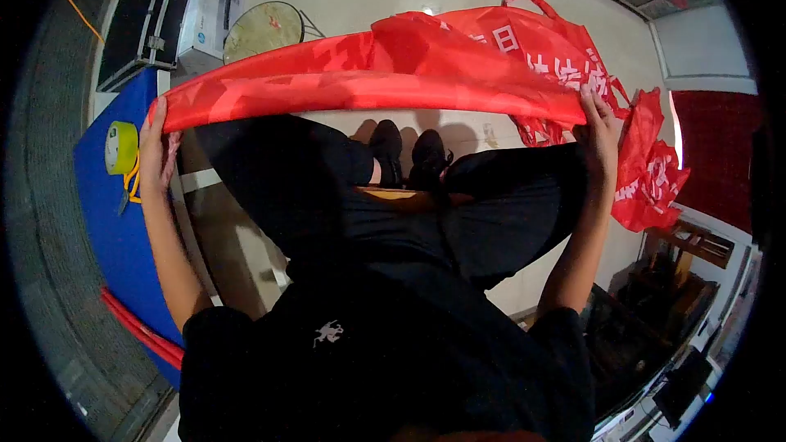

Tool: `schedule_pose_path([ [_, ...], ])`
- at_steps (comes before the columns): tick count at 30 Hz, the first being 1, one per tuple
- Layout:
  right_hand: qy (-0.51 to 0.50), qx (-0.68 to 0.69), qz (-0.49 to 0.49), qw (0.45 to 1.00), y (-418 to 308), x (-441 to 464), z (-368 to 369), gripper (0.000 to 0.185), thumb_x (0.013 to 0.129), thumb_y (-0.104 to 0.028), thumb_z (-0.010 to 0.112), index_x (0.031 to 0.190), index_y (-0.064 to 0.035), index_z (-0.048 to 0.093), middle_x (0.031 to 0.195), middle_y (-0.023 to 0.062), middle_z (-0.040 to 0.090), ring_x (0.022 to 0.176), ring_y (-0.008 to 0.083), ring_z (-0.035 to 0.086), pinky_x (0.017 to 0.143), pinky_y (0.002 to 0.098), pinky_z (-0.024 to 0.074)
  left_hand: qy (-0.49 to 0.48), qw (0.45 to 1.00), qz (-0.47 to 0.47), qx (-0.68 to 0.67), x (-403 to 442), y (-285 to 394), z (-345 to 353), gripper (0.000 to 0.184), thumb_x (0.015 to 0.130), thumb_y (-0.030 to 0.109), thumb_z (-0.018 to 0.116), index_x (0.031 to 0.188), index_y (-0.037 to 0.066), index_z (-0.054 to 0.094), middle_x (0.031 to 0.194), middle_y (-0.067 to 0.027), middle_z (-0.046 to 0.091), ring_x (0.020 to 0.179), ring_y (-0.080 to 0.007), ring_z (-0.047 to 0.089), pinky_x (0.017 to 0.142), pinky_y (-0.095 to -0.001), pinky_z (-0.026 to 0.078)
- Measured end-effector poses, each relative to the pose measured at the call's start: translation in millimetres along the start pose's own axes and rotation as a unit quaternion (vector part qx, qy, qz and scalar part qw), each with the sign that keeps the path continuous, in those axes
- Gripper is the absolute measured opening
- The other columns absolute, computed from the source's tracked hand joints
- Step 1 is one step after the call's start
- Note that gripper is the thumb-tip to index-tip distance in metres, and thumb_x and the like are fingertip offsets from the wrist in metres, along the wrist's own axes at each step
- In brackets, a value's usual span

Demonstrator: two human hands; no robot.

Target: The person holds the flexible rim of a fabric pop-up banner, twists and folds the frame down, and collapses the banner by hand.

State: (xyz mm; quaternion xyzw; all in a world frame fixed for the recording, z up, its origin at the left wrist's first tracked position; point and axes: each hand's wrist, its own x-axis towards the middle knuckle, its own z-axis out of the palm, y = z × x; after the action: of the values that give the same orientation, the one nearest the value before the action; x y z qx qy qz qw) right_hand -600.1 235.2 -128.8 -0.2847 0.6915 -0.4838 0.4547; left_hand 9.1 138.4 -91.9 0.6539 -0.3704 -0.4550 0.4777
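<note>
A red cloth banner (360, 94) with white printed characters is stretched across my lap, its near edge folded over into a long band. At the left end of that band, my left hand (153, 147) grips the cloth, a bunched bit hanging below the fingers. My right hand (600, 127) pinches the other end, with thumb and fingers at the edge. Beyond the band, more of the banner spreads forward. Crumpled red cloth (651, 172) with white print lies on the floor at the right.
A blue-topped table (102, 221) on the left bears a yellow-green tape roll (122, 147), orange-handled scissors (132, 182) and red rolled strips (143, 329). Ahead stand a round stool (264, 33), a white box (211, 20) and a black case (143, 29). Dark wooden furniture (684, 258) is at right.
</note>
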Motion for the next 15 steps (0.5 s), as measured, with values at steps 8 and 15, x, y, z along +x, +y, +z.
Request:
schedule_pose_path([
  [8,0.075,0.034,0.022,0.996,2,-3,7,0.020,0.091,-0.027,0.055,0.080,-0.0111,0.050,0.076,-0.0045,0.045,0.065,0.0041,0.042,0.052,0.0192,0.0344,-0.029,0.998,0.033,-0.036,3,-4,3,0.027,0.089,0.035,0.056,0.091,0.008,0.054,0.065,0.0029,0.051,0.041,-0.0018,0.035,0.035,-0.0153,0.024],
  [15,0.098,0.157,-0.223,0.957,3,-14,28,0.024,0.089,-0.036,0.055,0.085,-0.0121,0.053,0.070,-0.0056,0.047,0.057,0.0043,0.042,0.048,0.0193,0.0309,-0.084,0.989,-0.092,0.081,15,7,-9,0.027,0.088,0.031,0.059,0.100,0.008,0.056,0.071,0.0031,0.055,0.047,-0.0027,0.044,0.039,-0.0147,0.031],
])
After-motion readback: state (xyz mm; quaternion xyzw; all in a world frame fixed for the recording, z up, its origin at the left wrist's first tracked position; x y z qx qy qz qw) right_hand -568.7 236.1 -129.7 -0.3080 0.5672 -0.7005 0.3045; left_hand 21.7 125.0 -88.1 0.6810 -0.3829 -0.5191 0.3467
